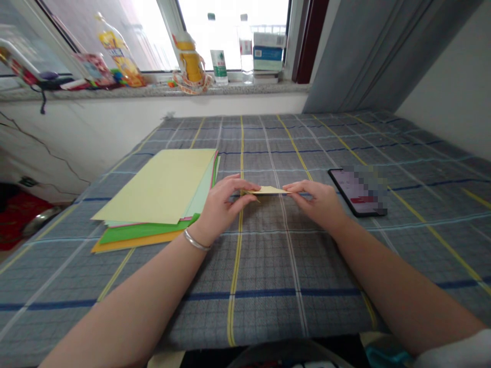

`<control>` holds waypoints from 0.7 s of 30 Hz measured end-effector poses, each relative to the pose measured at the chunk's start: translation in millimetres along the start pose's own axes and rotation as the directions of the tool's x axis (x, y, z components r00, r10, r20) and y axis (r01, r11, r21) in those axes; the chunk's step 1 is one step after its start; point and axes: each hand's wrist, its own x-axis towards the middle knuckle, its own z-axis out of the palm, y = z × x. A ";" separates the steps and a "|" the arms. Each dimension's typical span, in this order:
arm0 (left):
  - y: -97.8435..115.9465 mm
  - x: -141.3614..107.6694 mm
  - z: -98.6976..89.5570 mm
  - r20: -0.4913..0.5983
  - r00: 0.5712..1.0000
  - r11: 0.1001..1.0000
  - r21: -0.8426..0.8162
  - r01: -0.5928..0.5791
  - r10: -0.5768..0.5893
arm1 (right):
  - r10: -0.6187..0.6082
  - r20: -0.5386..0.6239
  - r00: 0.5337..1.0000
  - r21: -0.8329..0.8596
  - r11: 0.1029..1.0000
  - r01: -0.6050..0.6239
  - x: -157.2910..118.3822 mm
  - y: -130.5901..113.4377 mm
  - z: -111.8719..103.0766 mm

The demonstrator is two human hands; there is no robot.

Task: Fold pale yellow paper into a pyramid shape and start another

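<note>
Forearms forward; left hand, right hand pinching yellow paper at opposite ends.
Looks mid-fold; next likely needs aligned edges, firm crease.

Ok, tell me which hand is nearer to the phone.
Right. The right hand is just left of the phone, not touching it; the left hand is farther left, across the small pale yellow paper and beside the paper stack.

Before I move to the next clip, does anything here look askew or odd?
Mildly: the paper stack beside the left hand is fanned unevenly, its lower sheets sticking out; and pixelation hides part of the phone.
</note>
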 end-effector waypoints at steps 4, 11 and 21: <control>-14.1 -3.6 4.9 0.067 0.984 0.983 0.100 0.156 -0.163 | 0.145 -0.001 0.989 0.204 0.969 -0.142 -1.7 6.2 1.8; -20.7 -2.5 8.0 0.072 0.873 0.876 0.018 0.483 -0.483 | 0.505 0.128 0.854 0.528 0.694 -0.489 1.7 10.4 7.6; -21.6 1.3 13.5 0.200 0.660 0.689 0.171 0.705 -0.725 | 0.718 0.303 0.627 0.379 0.513 -0.770 2.7 17.6 5.0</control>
